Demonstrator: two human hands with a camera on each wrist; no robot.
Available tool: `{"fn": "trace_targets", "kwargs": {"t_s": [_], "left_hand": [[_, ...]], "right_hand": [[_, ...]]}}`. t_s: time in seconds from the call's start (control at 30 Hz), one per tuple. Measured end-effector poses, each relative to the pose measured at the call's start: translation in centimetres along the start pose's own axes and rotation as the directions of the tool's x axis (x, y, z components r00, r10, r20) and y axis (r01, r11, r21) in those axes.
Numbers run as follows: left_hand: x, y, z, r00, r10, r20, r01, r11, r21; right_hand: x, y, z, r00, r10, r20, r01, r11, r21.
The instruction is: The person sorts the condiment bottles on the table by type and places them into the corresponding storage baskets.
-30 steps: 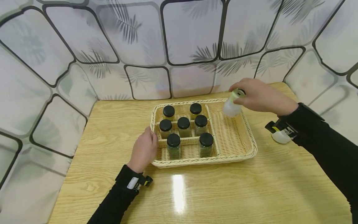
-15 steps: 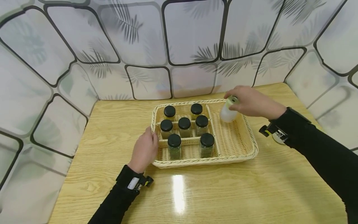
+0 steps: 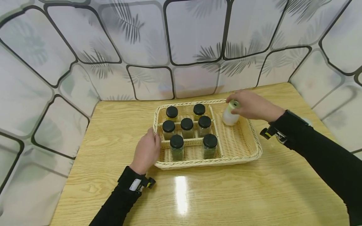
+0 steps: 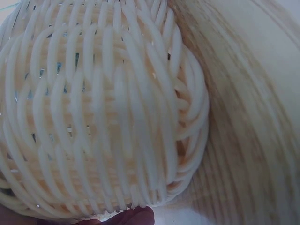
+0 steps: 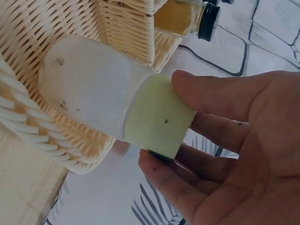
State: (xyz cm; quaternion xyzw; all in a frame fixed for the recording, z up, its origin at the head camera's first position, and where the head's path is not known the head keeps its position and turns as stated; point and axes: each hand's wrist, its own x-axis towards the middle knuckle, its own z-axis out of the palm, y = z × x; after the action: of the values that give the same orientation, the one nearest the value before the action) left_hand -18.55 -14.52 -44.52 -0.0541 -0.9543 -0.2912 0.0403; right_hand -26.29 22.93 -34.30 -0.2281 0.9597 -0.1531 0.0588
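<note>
A white bottle (image 3: 229,117) with a pale green cap stands in the back of the wide right compartment of a wicker basket (image 3: 234,147). My right hand (image 3: 250,105) grips the bottle by its cap; in the right wrist view, thumb and fingers pinch the cap (image 5: 159,115), and the white body (image 5: 89,84) reaches down to the woven floor. On the left side, my left hand (image 3: 145,150) holds the basket's end wall. The left wrist view is filled by weave (image 4: 103,108), with a fingertip (image 4: 138,216) at the bottom edge.
Several black-lidded glass jars stand in the basket's left compartments, such as a front one (image 3: 177,147) and another beside the divider (image 3: 209,146). The wooden table (image 3: 113,125) meets a leaf-patterned backdrop (image 3: 195,31) behind and at both sides.
My right hand has moved left and down with the bottle, from above the basket's back right corner into the right compartment. My left hand stays on the basket.
</note>
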Motion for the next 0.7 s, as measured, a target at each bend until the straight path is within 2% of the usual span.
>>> {"fn": "trace_targets", "kwargs": {"t_s": [0.7], "left_hand": [[0.06,0.02,-0.04,1.000,-0.010,0.012,0.010,1.000,0.006]], "right_hand": [[0.33,-0.16,0.76,0.999,0.016,0.029,-0.015,1.000,-0.027]]}}
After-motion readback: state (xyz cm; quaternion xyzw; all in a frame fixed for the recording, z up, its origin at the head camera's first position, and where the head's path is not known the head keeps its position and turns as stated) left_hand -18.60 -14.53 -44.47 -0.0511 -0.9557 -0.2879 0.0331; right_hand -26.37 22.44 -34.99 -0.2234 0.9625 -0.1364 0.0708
